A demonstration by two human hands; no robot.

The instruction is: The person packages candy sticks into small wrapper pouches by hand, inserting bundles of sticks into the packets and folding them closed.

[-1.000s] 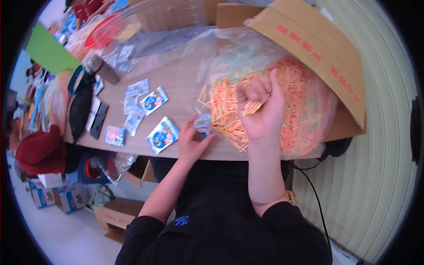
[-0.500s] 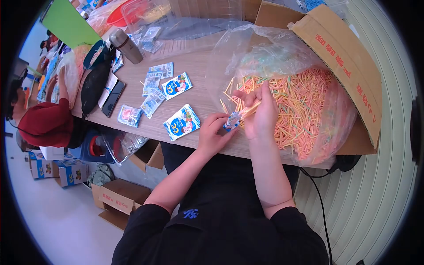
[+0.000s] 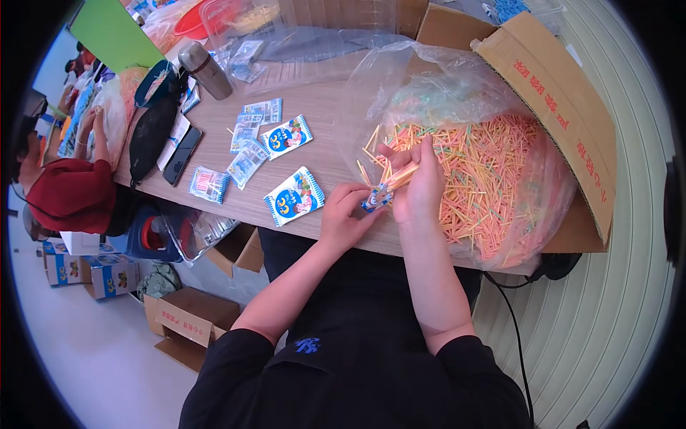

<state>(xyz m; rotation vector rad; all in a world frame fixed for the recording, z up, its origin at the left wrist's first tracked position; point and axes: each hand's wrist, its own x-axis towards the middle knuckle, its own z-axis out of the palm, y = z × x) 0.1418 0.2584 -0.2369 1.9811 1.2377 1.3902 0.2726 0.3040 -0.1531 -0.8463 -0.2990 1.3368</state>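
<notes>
My left hand point(image 3: 344, 216) is closed on a small blue-and-white packet point(image 3: 376, 199), holding it by its side near the table's front edge. My right hand point(image 3: 423, 187) is closed round a bundle of thin pale orange and yellow sticks point(image 3: 402, 176). The bundle's lower ends meet the packet's upper end; I cannot tell how deep they reach inside. Just beyond my right hand, a heap of loose pink, yellow and green sticks point(image 3: 486, 182) fills a clear plastic bag point(image 3: 436, 86). A plump printed packet point(image 3: 294, 196) lies left of my left hand.
A cardboard box point(image 3: 554, 107) surrounds the bag on the right. Several flatter packets point(image 3: 248, 162), a phone point(image 3: 182, 156), a black pouch point(image 3: 155, 139) and a steel flask point(image 3: 205, 70) lie or stand to the left. Another person in a red top point(image 3: 70, 194) sits further left.
My hands stay nearly in place, with the packet tilted slightly differently against the sticks. At the far left, the other person's head and hands have shifted.
</notes>
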